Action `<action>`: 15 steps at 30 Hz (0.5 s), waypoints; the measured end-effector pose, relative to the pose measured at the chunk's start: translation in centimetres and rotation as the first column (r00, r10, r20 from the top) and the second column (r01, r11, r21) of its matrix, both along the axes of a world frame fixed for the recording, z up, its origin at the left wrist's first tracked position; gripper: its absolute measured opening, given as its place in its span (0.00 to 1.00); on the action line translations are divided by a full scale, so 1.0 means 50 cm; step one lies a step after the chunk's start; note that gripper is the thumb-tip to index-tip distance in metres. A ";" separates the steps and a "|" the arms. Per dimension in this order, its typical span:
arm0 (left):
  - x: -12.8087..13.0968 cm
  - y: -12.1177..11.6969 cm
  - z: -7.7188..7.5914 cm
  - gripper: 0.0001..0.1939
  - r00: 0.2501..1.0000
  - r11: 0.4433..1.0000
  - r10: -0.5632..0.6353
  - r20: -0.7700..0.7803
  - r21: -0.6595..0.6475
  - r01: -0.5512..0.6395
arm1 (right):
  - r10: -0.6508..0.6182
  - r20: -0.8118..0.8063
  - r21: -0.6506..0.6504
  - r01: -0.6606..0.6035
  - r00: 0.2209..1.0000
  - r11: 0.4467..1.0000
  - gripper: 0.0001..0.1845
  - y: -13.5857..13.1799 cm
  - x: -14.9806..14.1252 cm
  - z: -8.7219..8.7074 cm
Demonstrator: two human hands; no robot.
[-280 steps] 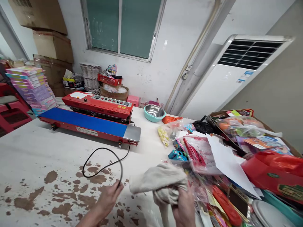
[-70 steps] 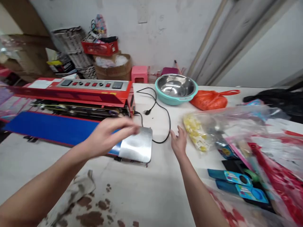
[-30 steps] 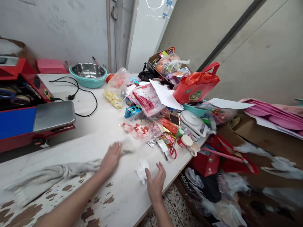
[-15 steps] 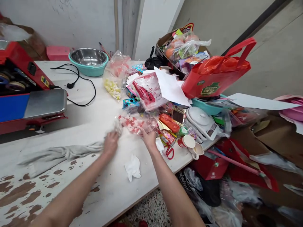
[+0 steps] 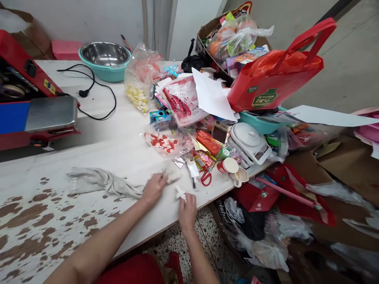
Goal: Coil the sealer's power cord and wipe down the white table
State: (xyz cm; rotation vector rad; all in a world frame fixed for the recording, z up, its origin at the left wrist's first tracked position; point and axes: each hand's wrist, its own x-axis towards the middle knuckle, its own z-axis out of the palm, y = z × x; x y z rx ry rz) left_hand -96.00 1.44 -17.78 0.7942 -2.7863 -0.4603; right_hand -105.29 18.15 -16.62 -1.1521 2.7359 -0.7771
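Left forearm stretched from near left, left hand curled palm down, right forearm angled from near centre, right hand nearer, pinching.

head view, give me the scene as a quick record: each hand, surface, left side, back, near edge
left hand: left hand on the grey-white cloth; gripping or only pressing is hard to tell
right hand: right hand pinching a crumpled white tissue
surface: white table, brown patches at lower left
left side: red machine with blue belt; black plug lying loose
back: steel bowl set in a turquoise basin
near edge: paper cup beside a mug
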 end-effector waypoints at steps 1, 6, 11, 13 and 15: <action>0.019 0.041 0.003 0.17 0.998 0.998 -0.062 0.003 0.012 0.062 | -0.009 -0.006 -0.013 0.009 1.000 1.000 0.10 0.009 -0.027 0.002; 0.301 0.083 0.008 0.20 0.989 0.978 -0.145 0.022 0.157 0.140 | 0.063 -0.060 -0.053 -0.066 0.996 0.996 0.12 0.002 -0.117 0.012; 0.495 0.009 0.099 0.18 0.756 0.754 0.655 -0.023 0.092 -0.650 | -0.017 -0.147 -0.110 0.000 0.989 0.994 0.17 -0.042 -0.121 0.018; 0.441 0.048 0.143 0.19 0.692 0.700 0.712 -0.121 0.210 -0.683 | -0.038 -0.169 -0.139 0.014 0.985 0.990 0.16 -0.058 -0.099 0.016; 0.340 0.120 0.150 0.20 0.829 0.828 0.543 -0.132 0.246 -0.503 | -0.024 -0.183 -0.166 -0.007 0.983 0.986 0.16 -0.073 -0.071 0.006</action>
